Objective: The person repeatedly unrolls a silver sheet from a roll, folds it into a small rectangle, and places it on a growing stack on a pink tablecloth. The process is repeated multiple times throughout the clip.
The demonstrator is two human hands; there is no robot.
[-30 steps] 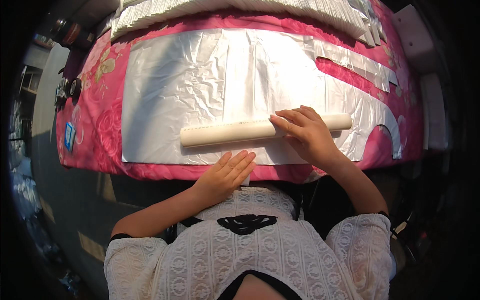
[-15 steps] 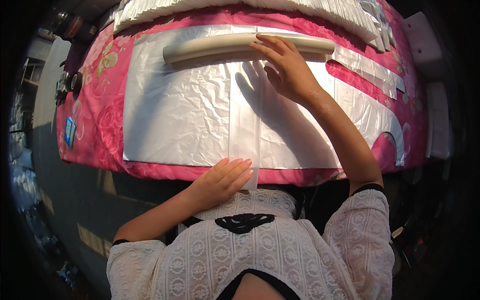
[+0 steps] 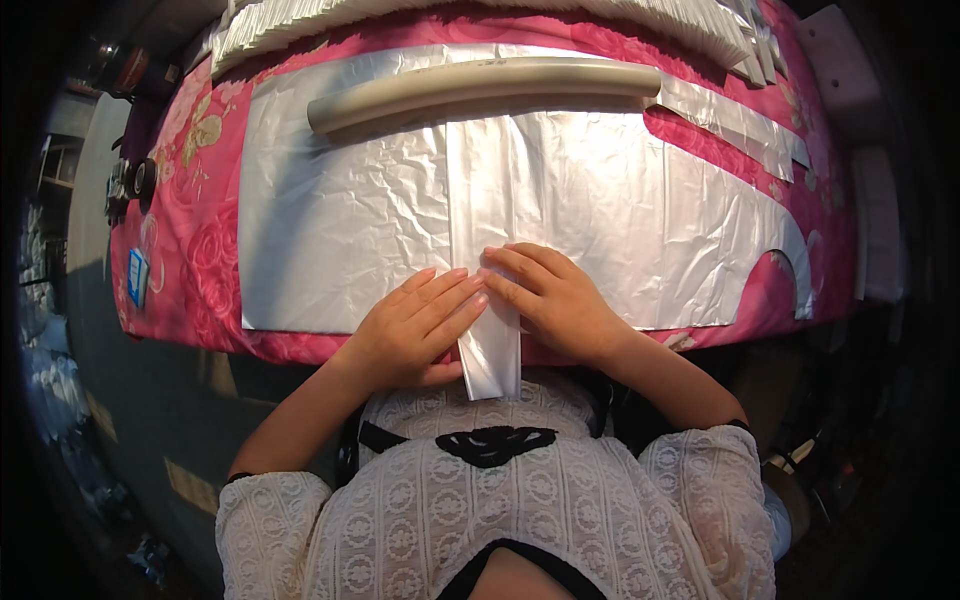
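Note:
A white plastic carrier bag [image 3: 340, 225] lies flat on the table, its two strap-like handles at the right. Across its far part rests a pale, round tube [image 3: 480, 85]. Down the middle runs a narrow folded white plastic strip [image 3: 492, 365], whose near end hangs past the table's front edge. My left hand [image 3: 412, 328] lies on the strip's left side, fingers stretched out. From the right, my right hand [image 3: 560, 308] rests flat on the strip, its fingertips touching or nearly touching those of the left. Both hands cover part of the strip.
A pink flowered cloth [image 3: 210, 245] covers the table. Along the far edge stands a long row of stacked folded white plastic [image 3: 480, 22]. At the left are a dark bottle [image 3: 130, 70], a black round object [image 3: 142, 185] and a small blue-and-white packet [image 3: 137, 277].
My right hand has left the tube and come down to the strip near my left hand. My left hand has shifted slightly away from me. The strip's near end hangs a little lower.

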